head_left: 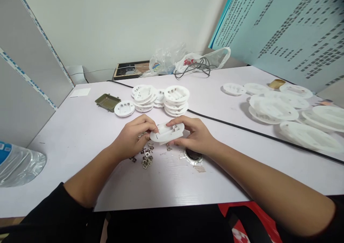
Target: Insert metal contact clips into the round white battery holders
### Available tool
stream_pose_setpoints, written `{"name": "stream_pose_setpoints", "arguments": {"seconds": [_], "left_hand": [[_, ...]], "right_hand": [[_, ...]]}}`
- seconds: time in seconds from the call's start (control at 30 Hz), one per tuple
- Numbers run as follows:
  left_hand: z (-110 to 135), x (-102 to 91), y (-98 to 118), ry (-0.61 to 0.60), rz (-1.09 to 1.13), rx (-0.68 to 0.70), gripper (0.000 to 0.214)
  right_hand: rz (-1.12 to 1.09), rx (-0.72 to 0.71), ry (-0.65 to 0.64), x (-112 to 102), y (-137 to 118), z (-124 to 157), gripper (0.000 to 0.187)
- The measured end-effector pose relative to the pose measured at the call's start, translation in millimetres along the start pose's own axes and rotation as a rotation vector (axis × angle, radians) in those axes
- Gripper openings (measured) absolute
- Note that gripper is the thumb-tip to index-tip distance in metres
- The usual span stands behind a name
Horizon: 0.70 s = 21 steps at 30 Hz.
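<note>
- The left hand [133, 137] and right hand [192, 133] both pinch one slotted white plastic disc [167, 132] narrowly between fingers and thumbs, just above the table's [75, 135] near edge.
- A small metal clip [142, 135] shows at the left fingers.
- Below the left hand lies a loose heap of metal clips [147, 160], too tangled to count.
- Just beside the right hand sits one round black object under clear tape [192, 156].
- Toward the far edge stand three stacks of slotted discs [176, 100], with one more disc [124, 108] lying alone.
- Beside that lone disc sits one olive-green box [107, 102], and one white paper slip [80, 92] lies near the far left corner.
- At the right edge lie about eight larger white plastic rounds [274, 108] and one brass-coloured ring [276, 83].
- One black cable [242, 130] crosses the table.
- Past the far edge, a white plastic bag [199, 62] shows red lettering, unreadable.
- At the left edge, one water bottle [18, 164] has a blue label, also unreadable.
</note>
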<state>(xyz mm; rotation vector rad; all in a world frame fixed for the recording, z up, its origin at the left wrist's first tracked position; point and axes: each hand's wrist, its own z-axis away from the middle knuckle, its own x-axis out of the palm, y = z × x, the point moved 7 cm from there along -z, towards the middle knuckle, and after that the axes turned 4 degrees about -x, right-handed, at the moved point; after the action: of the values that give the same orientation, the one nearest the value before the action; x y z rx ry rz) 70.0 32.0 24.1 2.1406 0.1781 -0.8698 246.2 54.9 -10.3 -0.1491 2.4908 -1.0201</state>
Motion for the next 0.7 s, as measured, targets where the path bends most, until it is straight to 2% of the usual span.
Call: {"name": "stream_pose_setpoints", "arguments": {"seconds": [0.1,0.17,0.23,0.3,0.53,0.7], "left_hand": [[-1.7,7.2,-8.0,-0.046,0.197,-0.202,0.011],[-1.1,13.3,-14.7,-0.066,0.365,-0.364,0.005],[0.1,18.1,-18.7,-0.07,0.504,-0.483,0.016],[0.7,20.5,-19.8,-0.069,0.572,-0.542,0.024],[2.8,22.3,-20.8,-0.046,0.62,-0.55,0.033],[2.5,17.5,-13.0,0.034,0.432,-0.405,0.028]], "right_hand": [[0.072,0.003,0.046,-2.3,-3.3,-1.1,0.022],[0.089,0.046,0.075,-3.2,-2.3,-1.3,0.031],[0.08,0.107,0.088,-2.9,0.8,-0.8,0.039],[0.059,0.145,0.091,-2.1,3.2,-0.2,0.043],[-0.003,0.252,0.087,-0.5,8.2,0.1,0.048],[0.012,0.347,0.132,-3.7,11.2,0.9,0.053]]}}
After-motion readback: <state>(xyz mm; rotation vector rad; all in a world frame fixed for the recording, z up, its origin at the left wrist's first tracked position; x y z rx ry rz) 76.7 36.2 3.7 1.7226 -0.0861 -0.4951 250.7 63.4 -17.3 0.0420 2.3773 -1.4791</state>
